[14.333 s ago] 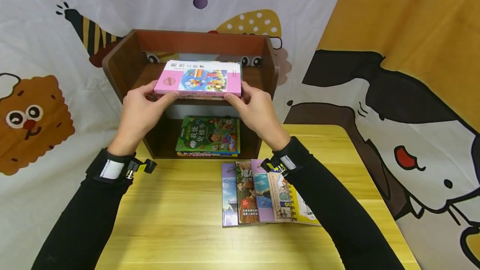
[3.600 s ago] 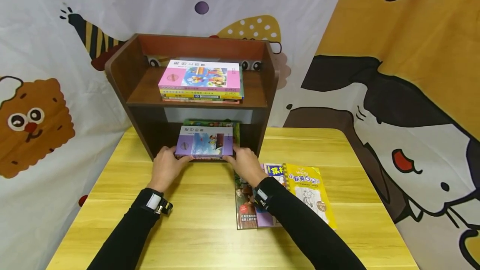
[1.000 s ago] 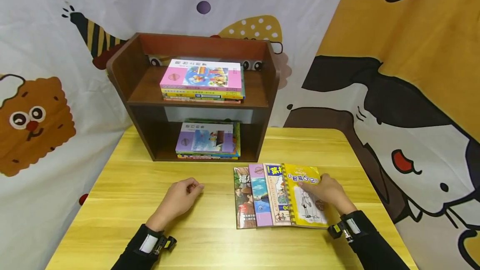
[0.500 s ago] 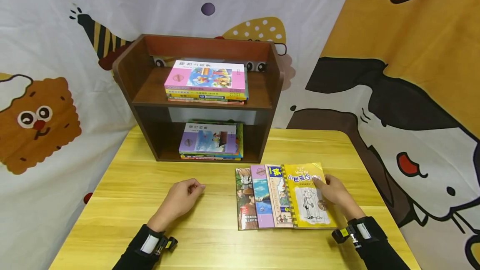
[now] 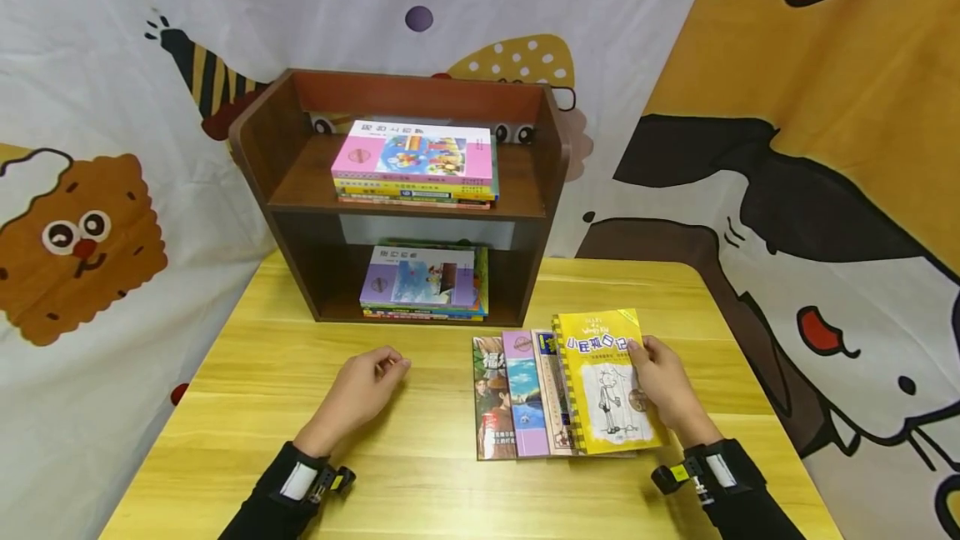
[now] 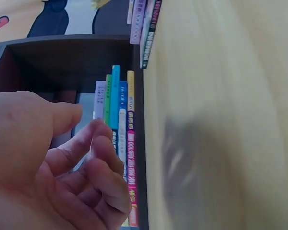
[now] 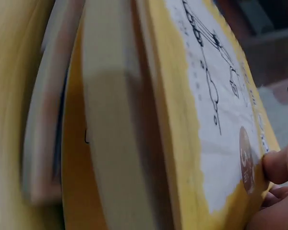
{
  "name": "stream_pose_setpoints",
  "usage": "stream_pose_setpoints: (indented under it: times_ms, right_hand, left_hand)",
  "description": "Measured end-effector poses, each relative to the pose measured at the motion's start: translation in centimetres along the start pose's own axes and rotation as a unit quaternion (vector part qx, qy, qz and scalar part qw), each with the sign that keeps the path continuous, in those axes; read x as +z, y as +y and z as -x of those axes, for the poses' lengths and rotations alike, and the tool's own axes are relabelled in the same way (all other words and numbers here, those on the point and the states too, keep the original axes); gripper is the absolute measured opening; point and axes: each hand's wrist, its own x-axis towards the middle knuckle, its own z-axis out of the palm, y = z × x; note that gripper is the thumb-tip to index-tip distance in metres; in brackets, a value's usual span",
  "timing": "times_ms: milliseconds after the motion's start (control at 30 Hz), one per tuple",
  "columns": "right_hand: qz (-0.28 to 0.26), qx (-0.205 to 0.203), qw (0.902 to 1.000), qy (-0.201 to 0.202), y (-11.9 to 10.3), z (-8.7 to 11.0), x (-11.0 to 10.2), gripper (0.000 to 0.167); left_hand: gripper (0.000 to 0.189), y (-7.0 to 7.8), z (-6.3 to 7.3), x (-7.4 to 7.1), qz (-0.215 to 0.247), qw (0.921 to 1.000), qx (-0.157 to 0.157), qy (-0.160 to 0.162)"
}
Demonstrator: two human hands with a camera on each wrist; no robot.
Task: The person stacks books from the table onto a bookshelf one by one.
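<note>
At the left, near side, the left hand (image 5: 363,390) idles at the counter (image 5: 435,482), its fingers loosely curled around nothing. Beyond it, on the far side, stands the two-level wooden shelf (image 5: 262,140). A pile topped by a pink book (image 5: 416,155) lies flat on its upper level, and another topped by a purple book (image 5: 420,277) on its lower level. To the right, three books overlap on the counter: brown-covered (image 5: 493,407), lilac (image 5: 528,390) and comic-covered (image 5: 553,394). Over the last, the yellow book (image 5: 606,382) is tilted up, its right edge pinched by the fingers of the right hand (image 5: 665,386); whether it still touches the book beneath, I cannot tell. Judging by this layout, the shelving is partly done: both levels are stocked, leaving the yellow book and those three off the shelf.
</note>
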Motion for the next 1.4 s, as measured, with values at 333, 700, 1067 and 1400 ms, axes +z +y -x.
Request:
stream_pose_setpoints:
  times_ms: [333,700,1067,1400]
  right_hand:
    - [-0.109,-0.056,0.9915,0.042,-7.1,2.6,4.2,0.042]
    - [-0.183,-0.106,0.9773,0.000,-12.0,4.3,11.3,0.030]
    - [-0.109,-0.106,0.9881,-0.022,-12.2,5.3,13.5,0.048]
    - [-0.080,-0.166,0.9822,-0.037,-10.8,5.2,13.7,0.050]
  left_hand:
    - [0.031,4.3,-1.5,-0.2,0.111,0.9931,0.036,-0.001]
    - [0.056,8.6,-2.4,2.7,0.289,0.9544,0.033,-0.067]
    - [0.045,7.6,-1.7,3.2,0.361,0.9323,-0.006,-0.018]
    - [0.045,8.0,-1.4,1.8,0.351,0.9362,0.000,0.019]
